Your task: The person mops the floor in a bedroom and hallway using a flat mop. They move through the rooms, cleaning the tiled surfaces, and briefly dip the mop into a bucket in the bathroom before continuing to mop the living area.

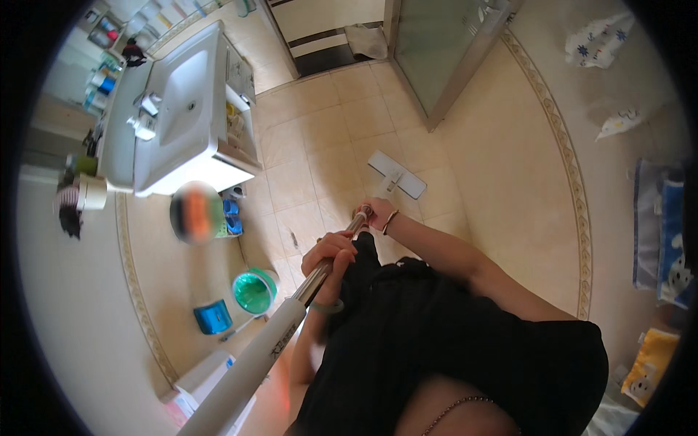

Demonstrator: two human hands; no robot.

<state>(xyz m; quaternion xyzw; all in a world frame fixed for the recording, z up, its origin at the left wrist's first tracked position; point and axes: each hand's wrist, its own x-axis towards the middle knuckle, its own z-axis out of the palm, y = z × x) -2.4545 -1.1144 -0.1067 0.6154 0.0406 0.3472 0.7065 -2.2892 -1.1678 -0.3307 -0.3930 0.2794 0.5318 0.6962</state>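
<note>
A flat mop runs slantwise across the view, with its thick pale handle grip (pixel 251 363) at the lower left, close to me. My left hand (pixel 331 256) wraps around the shiny metal pole (pixel 313 282) just past the grip. Lower down the same pole, my right hand (pixel 378 214) is closed round it, a bracelet on the wrist. Beyond the right hand, the white rectangular mop head (pixel 398 174) rests flat on the beige tiled floor (pixel 327 156).
A washbasin cabinet (pixel 200 138) stands at the left. Below it are a green-lined bin (pixel 254 292), a blue dustpan-like container (pixel 212 317) and blue slippers (pixel 232 216). A glass door (pixel 447 58) stands open at the far side, near a cloth (pixel 366 42). Towels (pixel 658 232) hang at right.
</note>
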